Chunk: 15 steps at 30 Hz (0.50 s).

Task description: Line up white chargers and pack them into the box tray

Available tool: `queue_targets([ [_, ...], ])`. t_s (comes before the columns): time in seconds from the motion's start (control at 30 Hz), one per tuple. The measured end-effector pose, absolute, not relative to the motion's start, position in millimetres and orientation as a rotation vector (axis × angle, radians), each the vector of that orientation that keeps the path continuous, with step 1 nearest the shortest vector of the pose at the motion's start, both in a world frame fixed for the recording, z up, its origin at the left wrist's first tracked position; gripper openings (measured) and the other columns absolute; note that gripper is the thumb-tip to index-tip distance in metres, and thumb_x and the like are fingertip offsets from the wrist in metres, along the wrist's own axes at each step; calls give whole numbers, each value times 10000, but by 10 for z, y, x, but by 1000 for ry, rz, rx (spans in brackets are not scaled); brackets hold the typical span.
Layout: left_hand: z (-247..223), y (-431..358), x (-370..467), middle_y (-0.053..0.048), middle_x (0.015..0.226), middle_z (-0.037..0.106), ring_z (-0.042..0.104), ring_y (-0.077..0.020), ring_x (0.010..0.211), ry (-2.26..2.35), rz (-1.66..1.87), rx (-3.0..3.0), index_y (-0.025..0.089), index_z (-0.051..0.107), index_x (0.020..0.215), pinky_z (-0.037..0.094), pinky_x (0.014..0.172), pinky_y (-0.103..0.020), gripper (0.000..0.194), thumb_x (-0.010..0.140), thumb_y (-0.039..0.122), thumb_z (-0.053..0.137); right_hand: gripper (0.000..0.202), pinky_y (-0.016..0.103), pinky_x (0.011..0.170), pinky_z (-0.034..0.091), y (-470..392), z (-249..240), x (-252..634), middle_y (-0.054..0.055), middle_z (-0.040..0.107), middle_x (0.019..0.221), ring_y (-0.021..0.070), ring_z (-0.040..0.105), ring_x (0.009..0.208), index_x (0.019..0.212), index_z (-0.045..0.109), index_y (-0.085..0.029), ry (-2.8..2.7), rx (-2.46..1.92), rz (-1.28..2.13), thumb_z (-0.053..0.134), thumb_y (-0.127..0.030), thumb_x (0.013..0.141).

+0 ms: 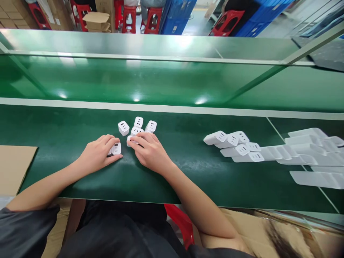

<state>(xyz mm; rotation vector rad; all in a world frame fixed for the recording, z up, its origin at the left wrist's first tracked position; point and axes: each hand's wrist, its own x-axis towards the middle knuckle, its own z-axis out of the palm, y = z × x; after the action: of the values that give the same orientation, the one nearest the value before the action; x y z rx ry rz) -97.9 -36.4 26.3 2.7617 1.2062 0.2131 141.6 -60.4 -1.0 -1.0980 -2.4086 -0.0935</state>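
My left hand (103, 152) is closed round a white charger block (116, 148), its slotted face turned up between thumb and fingers; another white piece shows partly beside it. The fingers of my right hand (149, 149) rest on a second white charger block (130, 141), which they partly cover. Just beyond my hands, several more white blocks stand close together, among them one at the left (124, 128), one at the back (138, 122) and one at the right (151, 126).
Several white chargers (239, 143) lie on the green bench (193, 179) to the right, with more white pieces (317, 150) farther right. A cardboard sheet (16, 166) lies at the left. Behind a raised ledge (161, 46) are red stools (129, 19), blue crates (177, 16) and seated people.
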Motion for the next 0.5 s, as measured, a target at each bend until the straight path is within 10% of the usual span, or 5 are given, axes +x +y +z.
queue_targets([
  [0.27, 281, -469, -1025, -179, 1426, 510, 528, -329, 1285, 1280, 86, 2714, 171, 361, 1471, 544, 947, -461, 794, 877, 668, 538, 324, 405, 927, 504, -725, 36, 1280, 133, 662, 1207, 246, 585, 1042, 1263, 631, -140, -2383, -1094, 64, 490, -210, 980],
  [0.5, 217, -481, -965, -188, 1426, 512, 587, -317, 1204, 1274, 0, 2710, 158, 361, 1485, 557, 909, -439, 665, 948, 524, 501, 310, 432, 945, 440, -528, -45, 1451, 103, 682, 1230, 263, 584, 1116, 1257, 644, -204, -2123, -1360, -69, 492, -227, 988],
])
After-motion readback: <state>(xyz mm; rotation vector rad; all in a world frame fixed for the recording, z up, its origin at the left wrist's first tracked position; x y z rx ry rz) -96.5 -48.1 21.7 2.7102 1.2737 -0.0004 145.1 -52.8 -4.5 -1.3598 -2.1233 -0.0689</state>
